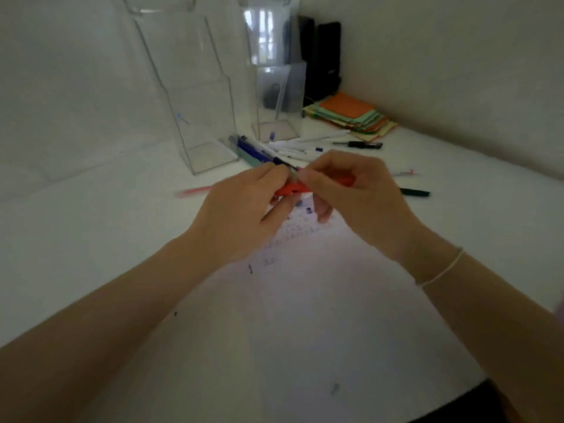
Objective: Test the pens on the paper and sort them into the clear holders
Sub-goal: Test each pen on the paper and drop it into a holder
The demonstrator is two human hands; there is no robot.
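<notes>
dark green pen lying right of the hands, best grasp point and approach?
Pinch the dark green pen at mid-barrel, coming from above. It lies flat on the white table, roughly left-right, apart from other pens, so both long sides look free for fingers. The right hand is nearest but holds the red pen.

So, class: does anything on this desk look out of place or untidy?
Yes. Loose pens lie scattered in front of the clear holders instead of in them, and a pink pen lies apart at the left. The colored paper stack is fanned unevenly.
</notes>
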